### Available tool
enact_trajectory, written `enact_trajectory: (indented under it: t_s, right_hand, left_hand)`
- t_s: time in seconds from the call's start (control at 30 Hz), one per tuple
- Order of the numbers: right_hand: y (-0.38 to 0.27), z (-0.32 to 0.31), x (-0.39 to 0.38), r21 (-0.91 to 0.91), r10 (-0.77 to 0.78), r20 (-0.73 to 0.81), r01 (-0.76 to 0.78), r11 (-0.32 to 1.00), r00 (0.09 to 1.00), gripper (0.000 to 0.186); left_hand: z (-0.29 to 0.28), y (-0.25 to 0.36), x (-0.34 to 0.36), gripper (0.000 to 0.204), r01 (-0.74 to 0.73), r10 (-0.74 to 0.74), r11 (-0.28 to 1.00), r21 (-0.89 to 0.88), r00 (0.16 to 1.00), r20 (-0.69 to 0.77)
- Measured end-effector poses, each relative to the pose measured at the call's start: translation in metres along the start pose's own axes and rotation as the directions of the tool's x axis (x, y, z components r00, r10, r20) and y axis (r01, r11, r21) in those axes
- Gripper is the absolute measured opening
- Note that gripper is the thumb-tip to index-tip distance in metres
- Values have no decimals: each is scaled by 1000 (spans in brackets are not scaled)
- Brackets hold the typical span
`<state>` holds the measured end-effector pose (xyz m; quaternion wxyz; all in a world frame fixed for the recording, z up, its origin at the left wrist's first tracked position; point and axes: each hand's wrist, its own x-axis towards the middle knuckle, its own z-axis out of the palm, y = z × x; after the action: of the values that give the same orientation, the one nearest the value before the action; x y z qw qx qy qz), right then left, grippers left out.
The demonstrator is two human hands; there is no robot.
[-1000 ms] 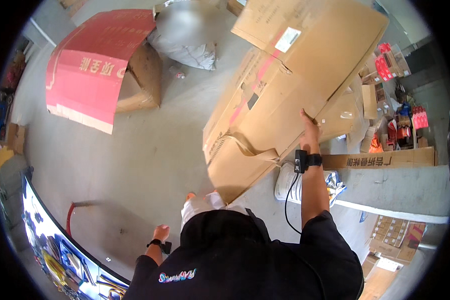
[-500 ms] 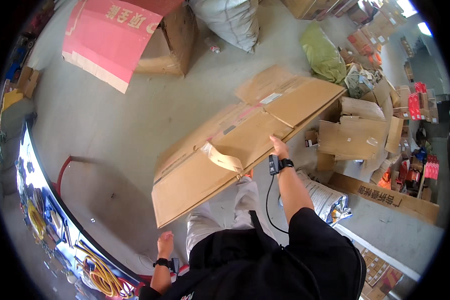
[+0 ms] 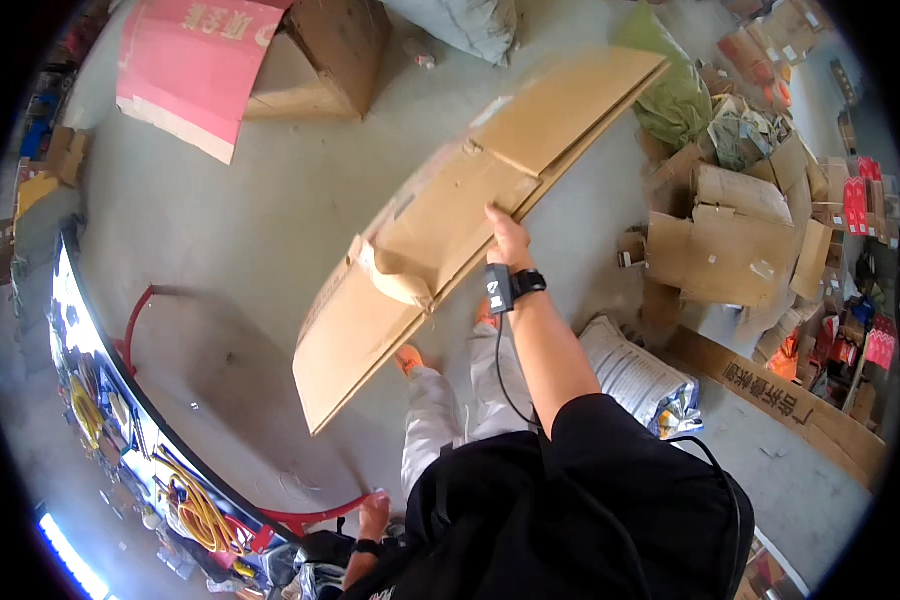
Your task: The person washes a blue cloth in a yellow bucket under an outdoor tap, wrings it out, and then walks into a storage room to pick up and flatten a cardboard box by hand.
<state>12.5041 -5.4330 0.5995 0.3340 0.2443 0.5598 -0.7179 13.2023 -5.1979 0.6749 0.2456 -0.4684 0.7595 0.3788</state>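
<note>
My right hand [image 3: 510, 240] grips a flattened cardboard box [image 3: 440, 225] by its near long edge, thumb on the upper face. The brown sheet is folded in layers and hangs tilted in front of my legs, its right end farther away and partly in front of a green sack. A loose curved flap [image 3: 398, 280] sticks up from its near left part. My left hand [image 3: 374, 515] is low beside my body, next to the end of a red curved bar [image 3: 315, 520]. Its fingers look curled, and nothing shows in them.
A brown carton [image 3: 335, 60] with a pink flap stands far left. White and green sacks [image 3: 675, 100] lie at the back. Opened cartons [image 3: 735, 245] pile up on the right, beside a printed sack [image 3: 635, 375]. A workbench with coiled yellow hose [image 3: 195, 510] runs along the left.
My right hand has moved left and farther away with the flattened box, which now tilts more steeply. My left hand has dropped nearer my body, away from the box's left corner.
</note>
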Motion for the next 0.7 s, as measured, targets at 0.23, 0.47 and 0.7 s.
enact_trajectory:
  t_s: [0.23,0.47,0.7]
  right_hand:
    - [3,-76,73,-220,18,15,-14,975,1000,52]
    - [31,-228,99,-766,68,-36,-71,639,997,23]
    - [12,-309,-80,-942,346,-4,-120,315,938,49]
  left_hand:
    - [6,-9,-10,20,276,-339,839,-469,939,-56]
    - [-24,55,-21,30,543,-573,540,-643,797,192]
    - [-21,12,7,21,484,-504,619,-618,849,159]
